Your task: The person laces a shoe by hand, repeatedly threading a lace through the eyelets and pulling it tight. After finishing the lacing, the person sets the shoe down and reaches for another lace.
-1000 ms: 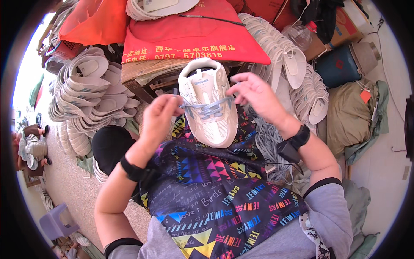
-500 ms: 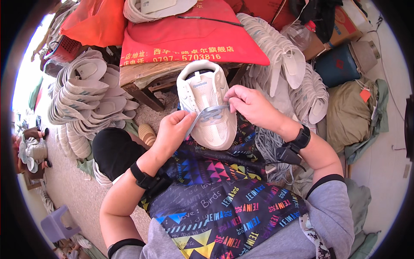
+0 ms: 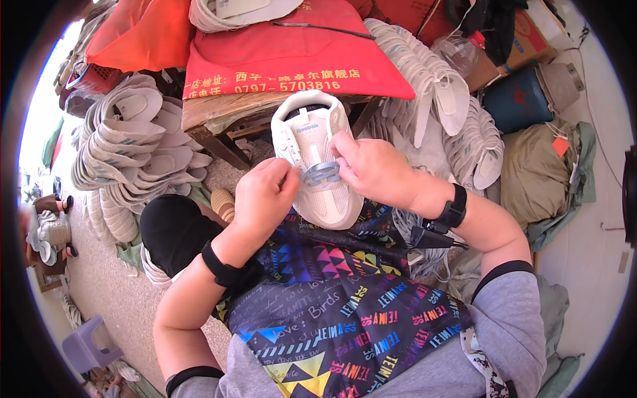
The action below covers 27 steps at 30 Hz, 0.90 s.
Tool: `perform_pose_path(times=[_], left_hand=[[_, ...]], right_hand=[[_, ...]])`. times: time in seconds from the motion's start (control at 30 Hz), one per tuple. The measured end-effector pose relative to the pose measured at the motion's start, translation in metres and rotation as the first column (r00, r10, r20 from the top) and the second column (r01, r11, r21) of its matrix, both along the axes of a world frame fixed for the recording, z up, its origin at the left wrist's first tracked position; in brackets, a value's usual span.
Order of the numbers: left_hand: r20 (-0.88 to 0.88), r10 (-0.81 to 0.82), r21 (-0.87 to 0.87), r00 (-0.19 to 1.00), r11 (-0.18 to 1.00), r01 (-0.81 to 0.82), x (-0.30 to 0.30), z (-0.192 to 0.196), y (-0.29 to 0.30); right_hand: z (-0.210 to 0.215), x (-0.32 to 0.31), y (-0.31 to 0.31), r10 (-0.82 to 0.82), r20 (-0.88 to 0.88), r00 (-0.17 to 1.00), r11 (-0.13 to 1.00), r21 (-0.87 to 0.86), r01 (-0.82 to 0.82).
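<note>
A cream-white sneaker (image 3: 326, 207) rests toe toward me against my aproned lap, its opening at the far end. Flat grey-blue shoelace (image 3: 321, 174) crosses the lowest part of the lacing; the eyelets above look unlaced and the tongue (image 3: 310, 137) lies bare between them. My left hand (image 3: 265, 196) is closed at the shoe's left edge, beside the lace; its fingertips are partly hidden. At the right eyelet row my right hand (image 3: 375, 166) is pinched, thumb against curled fingers, where the lace meets it.
Beyond the shoe stands a low wooden table (image 3: 215, 116) under a red cloth (image 3: 285, 60). Stacked shoe uppers (image 3: 123, 156) lie left, more stacked uppers (image 3: 451, 99) right. A bundle of grey laces (image 3: 431, 259) hangs beside my lap. A blue container (image 3: 521, 96) and an olive sack (image 3: 534, 179) sit far right.
The loose lace strand between my left hand and the shoe no longer shows. My left hand has turned and closed, knuckles up; my right hand has moved slightly left, over the shoe's edge.
</note>
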<state>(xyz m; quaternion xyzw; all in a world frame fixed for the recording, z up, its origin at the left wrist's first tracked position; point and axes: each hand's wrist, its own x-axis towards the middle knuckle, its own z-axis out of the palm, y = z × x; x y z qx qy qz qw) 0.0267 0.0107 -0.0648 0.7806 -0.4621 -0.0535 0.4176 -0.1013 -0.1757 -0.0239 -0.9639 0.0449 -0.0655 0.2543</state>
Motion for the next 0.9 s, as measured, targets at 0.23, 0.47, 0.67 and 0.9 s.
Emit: perform_pose_path(times=[0.23, 0.47, 0.67, 0.9], left_hand=[[0.047, -0.021, 0.052, 0.999, 0.998, 0.019, 0.000, 0.007, -0.002], [-0.479, -0.036, 0.101, 0.877, 0.990, 0.095, 0.007, 0.000, -0.006], [-0.515, -0.071, 0.285, 0.854, 0.926, 0.248, 0.021, 0.028, -0.013], [0.393, -0.468, 0.280, 0.791, 0.881, 0.382, 0.047, 0.051, -0.019]], right_hand=[[0.008, 0.007, -0.010, 0.183, -0.198, 0.963, 0.966, -0.148, -0.214], [0.035, 0.017, -0.015, 0.297, -0.324, 0.898, 0.836, -0.367, -0.408], [0.038, 0.031, -0.032, 0.489, 0.060, 0.870, 0.744, -0.548, -0.381], [0.034, 0.041, -0.038, 0.459, -0.203, 0.865, 0.782, -0.371, -0.502]])
